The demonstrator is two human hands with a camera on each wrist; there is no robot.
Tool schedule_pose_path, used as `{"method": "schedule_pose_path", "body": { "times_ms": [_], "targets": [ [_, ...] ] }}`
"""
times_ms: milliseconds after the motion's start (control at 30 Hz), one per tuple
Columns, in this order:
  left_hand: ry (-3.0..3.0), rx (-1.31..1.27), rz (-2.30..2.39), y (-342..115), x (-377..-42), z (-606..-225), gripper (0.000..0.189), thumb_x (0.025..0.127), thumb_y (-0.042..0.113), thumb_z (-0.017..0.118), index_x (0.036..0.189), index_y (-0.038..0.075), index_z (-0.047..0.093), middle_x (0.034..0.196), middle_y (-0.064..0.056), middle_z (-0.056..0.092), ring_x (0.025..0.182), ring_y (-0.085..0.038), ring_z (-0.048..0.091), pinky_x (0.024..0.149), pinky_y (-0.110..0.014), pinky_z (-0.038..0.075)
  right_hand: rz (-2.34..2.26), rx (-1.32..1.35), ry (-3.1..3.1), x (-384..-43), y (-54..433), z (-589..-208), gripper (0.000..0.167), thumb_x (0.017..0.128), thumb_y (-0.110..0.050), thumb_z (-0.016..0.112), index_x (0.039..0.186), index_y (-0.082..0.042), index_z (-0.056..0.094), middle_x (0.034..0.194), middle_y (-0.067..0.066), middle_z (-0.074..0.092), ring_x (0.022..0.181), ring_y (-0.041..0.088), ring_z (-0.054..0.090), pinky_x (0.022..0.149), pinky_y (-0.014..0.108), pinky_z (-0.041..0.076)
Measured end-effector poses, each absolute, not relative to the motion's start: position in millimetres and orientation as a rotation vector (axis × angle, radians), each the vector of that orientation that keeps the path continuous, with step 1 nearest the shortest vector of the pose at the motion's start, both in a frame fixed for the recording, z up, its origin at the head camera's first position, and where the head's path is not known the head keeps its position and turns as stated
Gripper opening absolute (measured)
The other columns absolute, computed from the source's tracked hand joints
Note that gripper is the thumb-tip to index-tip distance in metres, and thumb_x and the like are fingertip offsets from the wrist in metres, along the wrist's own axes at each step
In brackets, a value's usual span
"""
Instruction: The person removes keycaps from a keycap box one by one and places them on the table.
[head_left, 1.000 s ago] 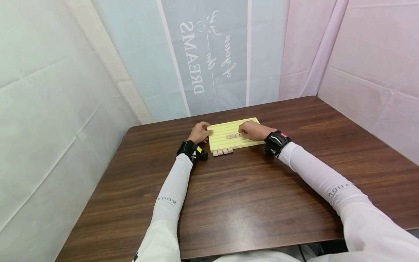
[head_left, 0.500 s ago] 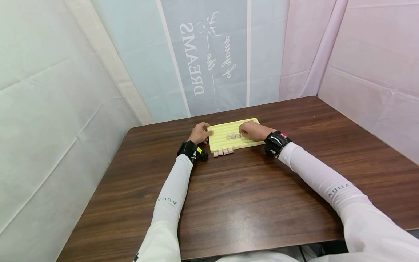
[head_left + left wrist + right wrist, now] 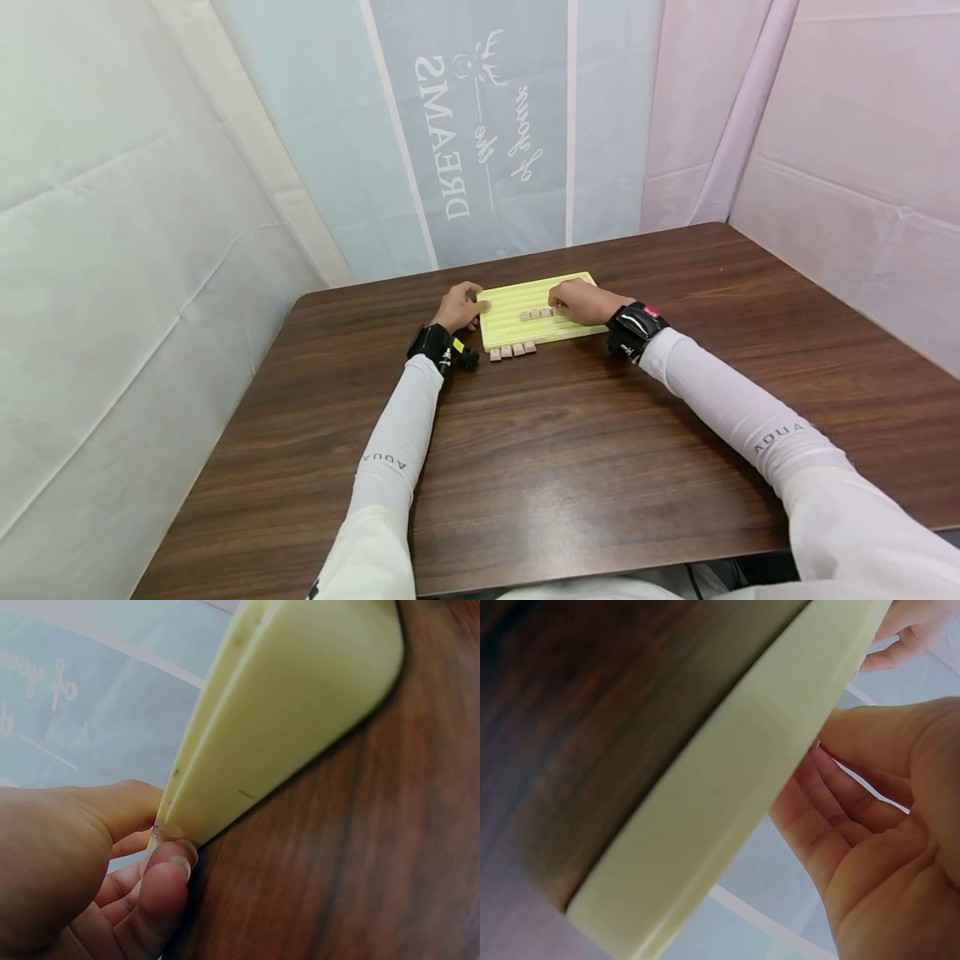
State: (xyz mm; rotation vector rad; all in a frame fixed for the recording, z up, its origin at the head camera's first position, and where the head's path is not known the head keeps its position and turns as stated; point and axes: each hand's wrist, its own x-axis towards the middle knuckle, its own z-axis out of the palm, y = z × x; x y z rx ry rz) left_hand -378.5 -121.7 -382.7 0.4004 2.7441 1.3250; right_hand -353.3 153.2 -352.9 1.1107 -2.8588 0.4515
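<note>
Yellow and ridged, the tray (image 3: 517, 295) lies on the brown bench (image 3: 600, 467), a row of pale tiles (image 3: 535, 314) standing on it. The left hand (image 3: 456, 308) grips its left edge, thumb on top. The right hand (image 3: 583, 301) has its fingers curled, pinching the end tile (image 3: 552, 312) at the row's right, mostly hidden. Four loose tiles (image 3: 513, 351) line up just before the near edge.

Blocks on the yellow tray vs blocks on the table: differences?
The tray blocks sit on the yellow tray; the table blocks lie on the table along its near edge. The right hand is at the tray blocks' right end; the table blocks show in full. Both sets are small, pale and lined up.
</note>
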Motion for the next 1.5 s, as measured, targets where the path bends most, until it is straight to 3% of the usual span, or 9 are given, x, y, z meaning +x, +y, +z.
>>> {"method": "schedule_pose_path", "body": {
  "times_ms": [133, 400, 667, 867, 967, 1400, 1500],
  "targets": [
    [2.748, 0.408, 1.327, -122, -376, -382, 0.046, 0.097, 0.022, 0.059, 0.138, 0.005, 0.047, 0.072, -0.004, 0.057, 0.054, -0.012, 0.053, 0.051, -0.025, 0.050, 0.452, 1.110, -2.864, -354, 153, -353, 0.012, 0.094, 0.000, 0.056, 0.084, -0.002, 0.063, 0.072, 0.003, 0.046, 0.064, 0.013, 0.037, 0.061, 0.029, 0.032],
    [2.782, 0.405, 1.317, -118, -369, -376, 0.044, 0.098, 0.020, 0.057, 0.138, 0.004, 0.047, 0.075, -0.005, 0.056, 0.055, -0.011, 0.052, 0.051, -0.023, 0.049, 0.477, 1.114, -2.836, -354, 153, -351, 0.015, 0.094, 0.000, 0.054, 0.087, -0.002, 0.067, 0.076, 0.005, 0.055, 0.066, 0.013, 0.041, 0.063, 0.029, 0.036],
    [2.748, 0.388, 1.329, -122, -376, -380, 0.046, 0.097, 0.021, 0.058, 0.138, 0.005, 0.047, 0.073, -0.004, 0.057, 0.054, -0.012, 0.054, 0.051, -0.024, 0.050, 0.491, 1.135, -2.812, -356, 153, -352, 0.025, 0.094, 0.001, 0.053, 0.069, -0.004, 0.053, 0.065, -0.003, 0.026, 0.058, 0.011, 0.026, 0.057, 0.026, 0.024],
    [2.755, 0.401, 1.335, -122, -376, -381, 0.045, 0.097, 0.021, 0.058, 0.138, 0.006, 0.047, 0.075, -0.005, 0.057, 0.055, -0.013, 0.054, 0.051, -0.024, 0.050, 0.500, 1.147, -2.821, -355, 155, -350, 0.038, 0.094, 0.000, 0.055, 0.063, -0.009, 0.036, 0.065, -0.003, 0.018, 0.058, 0.012, 0.018, 0.058, 0.026, 0.019],
    [2.747, 0.397, 1.335, -123, -380, -383, 0.045, 0.097, 0.022, 0.059, 0.138, 0.007, 0.047, 0.077, -0.006, 0.058, 0.056, -0.013, 0.054, 0.051, -0.025, 0.050, 0.492, 1.150, -2.829, -354, 155, -348, 0.038, 0.094, 0.000, 0.055, 0.063, -0.010, 0.034, 0.065, -0.003, 0.018, 0.058, 0.012, 0.017, 0.058, 0.027, 0.019],
    [2.722, 0.385, 1.325, -123, -391, -389, 0.047, 0.096, 0.025, 0.060, 0.138, 0.008, 0.047, 0.078, -0.007, 0.059, 0.057, -0.015, 0.056, 0.052, -0.027, 0.052, 0.496, 1.105, -2.882, -356, 160, -350, 0.030, 0.096, -0.002, 0.052, 0.067, -0.006, 0.046, 0.064, -0.001, 0.023, 0.057, 0.013, 0.020, 0.057, 0.028, 0.021],
    [2.720, 0.384, 1.332, -123, -389, -389, 0.047, 0.096, 0.024, 0.061, 0.138, 0.008, 0.048, 0.077, -0.007, 0.059, 0.056, -0.015, 0.056, 0.051, -0.027, 0.052, 0.489, 1.088, -2.896, -356, 161, -347, 0.019, 0.096, -0.003, 0.052, 0.078, -0.002, 0.058, 0.068, 0.002, 0.039, 0.060, 0.013, 0.030, 0.059, 0.029, 0.029]
  ]
}}
